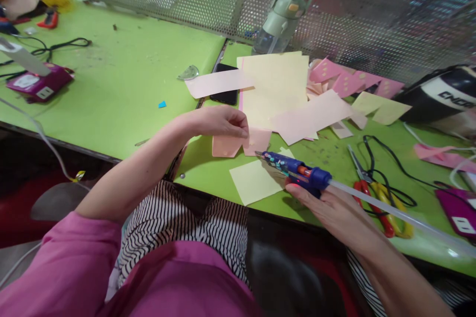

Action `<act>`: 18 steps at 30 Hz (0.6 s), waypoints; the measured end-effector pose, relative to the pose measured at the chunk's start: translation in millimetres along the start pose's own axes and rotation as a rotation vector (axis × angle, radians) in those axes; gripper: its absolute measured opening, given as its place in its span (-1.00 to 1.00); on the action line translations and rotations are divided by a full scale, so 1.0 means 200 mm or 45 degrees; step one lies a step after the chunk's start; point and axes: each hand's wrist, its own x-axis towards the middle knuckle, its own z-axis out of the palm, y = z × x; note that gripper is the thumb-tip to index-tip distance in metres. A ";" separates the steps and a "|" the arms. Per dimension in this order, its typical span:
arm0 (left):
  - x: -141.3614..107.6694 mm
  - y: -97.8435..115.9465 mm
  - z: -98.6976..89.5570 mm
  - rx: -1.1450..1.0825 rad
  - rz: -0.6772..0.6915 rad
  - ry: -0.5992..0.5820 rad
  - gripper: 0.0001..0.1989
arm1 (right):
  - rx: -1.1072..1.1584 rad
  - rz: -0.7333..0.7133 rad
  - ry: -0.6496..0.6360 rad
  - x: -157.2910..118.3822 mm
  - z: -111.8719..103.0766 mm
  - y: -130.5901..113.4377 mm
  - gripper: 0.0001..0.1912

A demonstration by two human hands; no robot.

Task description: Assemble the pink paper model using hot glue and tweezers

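Green desk (pixel 122 84) fills frame, matte, scuffed. Paper stack (pixel 277 86) upper centre, flat yellow and pink sheets, uncut. Blue glue gun (pixel 293 171) lower centre, right hand (pixel 330 208) gripping it, nozzle touching no paper: gluing not begun. Left hand (pixel 223 121) pinching folded pink paper piece (pixel 238 144), frame centre.

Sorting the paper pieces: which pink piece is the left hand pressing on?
The small pink piece at the table's near edge, under the left hand; the other pink pieces lie farther back, untouched.
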 end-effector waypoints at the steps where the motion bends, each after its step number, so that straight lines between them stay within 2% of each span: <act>1: 0.00 0.00 0.00 -0.003 0.001 0.001 -0.79 | -0.006 0.004 0.001 0.00 0.00 0.00 -0.47; 7: 0.00 -0.01 0.00 -0.021 0.014 0.009 -0.79 | -0.014 0.058 0.002 -0.01 0.00 0.01 -0.46; 18: 0.00 0.00 0.00 -0.010 0.014 -0.003 -0.77 | -0.057 0.017 0.031 0.00 0.00 -0.01 -0.46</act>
